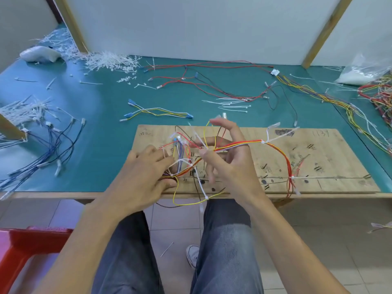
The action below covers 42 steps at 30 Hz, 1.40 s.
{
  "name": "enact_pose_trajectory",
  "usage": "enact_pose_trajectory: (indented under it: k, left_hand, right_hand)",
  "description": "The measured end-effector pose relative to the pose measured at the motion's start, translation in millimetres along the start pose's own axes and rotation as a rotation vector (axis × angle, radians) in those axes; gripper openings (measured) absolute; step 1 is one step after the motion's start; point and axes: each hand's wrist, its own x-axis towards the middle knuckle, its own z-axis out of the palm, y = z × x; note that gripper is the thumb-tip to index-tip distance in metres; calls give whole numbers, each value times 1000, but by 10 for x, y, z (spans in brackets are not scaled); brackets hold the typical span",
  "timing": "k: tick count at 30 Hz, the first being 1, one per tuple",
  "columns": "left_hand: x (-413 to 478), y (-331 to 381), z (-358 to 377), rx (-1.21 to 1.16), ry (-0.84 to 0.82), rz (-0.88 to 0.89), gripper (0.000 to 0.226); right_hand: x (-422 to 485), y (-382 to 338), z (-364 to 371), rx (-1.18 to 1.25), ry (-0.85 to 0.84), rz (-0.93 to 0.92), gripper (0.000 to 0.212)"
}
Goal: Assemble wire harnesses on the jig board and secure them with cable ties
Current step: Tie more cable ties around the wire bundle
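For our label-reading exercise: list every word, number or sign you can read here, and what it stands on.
"1139": handwritten, jig board, upper right.
"175": handwritten, jig board, upper left; faint.
Other small numbers on the board: too blurred.
Print on the white tag, far on the table: unreadable.

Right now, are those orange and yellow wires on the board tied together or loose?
Tied: white cable ties cinch the wire bundle at several spots, tails sticking out.

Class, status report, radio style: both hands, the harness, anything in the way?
Left hand holds wire harness on jig board. Right hand pinches it at a cable tie. Tie tails untrimmed; wires overhang board's near edge.
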Motion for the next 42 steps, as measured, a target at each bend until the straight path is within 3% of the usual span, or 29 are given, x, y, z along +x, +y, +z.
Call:
enact_pose_trajectory:
  k: [5,10,17,23,31,35,39,42]
  left_hand:
    - [34,24,-10,80,9,36,20]
    - [-40,70,38,89,48,30,20]
    - [-5,8,-16,-214,354,-92,20]
    - [210,-171,24,-448,484,-164,19]
    - [215,-429,-160,-257,542,95,22]
    - [137,-407,-273,-214,613,82,15]
    - [68,-356,-398,-356,736,-101,14]
    - [74,-319,-557,-513,784,-143,11]
  right_hand:
    - [79,167,50,-69,157,144,62]
    - [25,325,73,-125,172,97,59]
    - [-1,337,59,-19,155,26,48]
    - [-41,295,-18,-33,203,-68,35]
    - [-13,325,43,-163,240,-44,44]
    - [-46,318,59,-407,266,-36,55]
    - [-132,178,24,-637,314,-217,39]
    - [-276,20,-107,-735,407,-591,22]
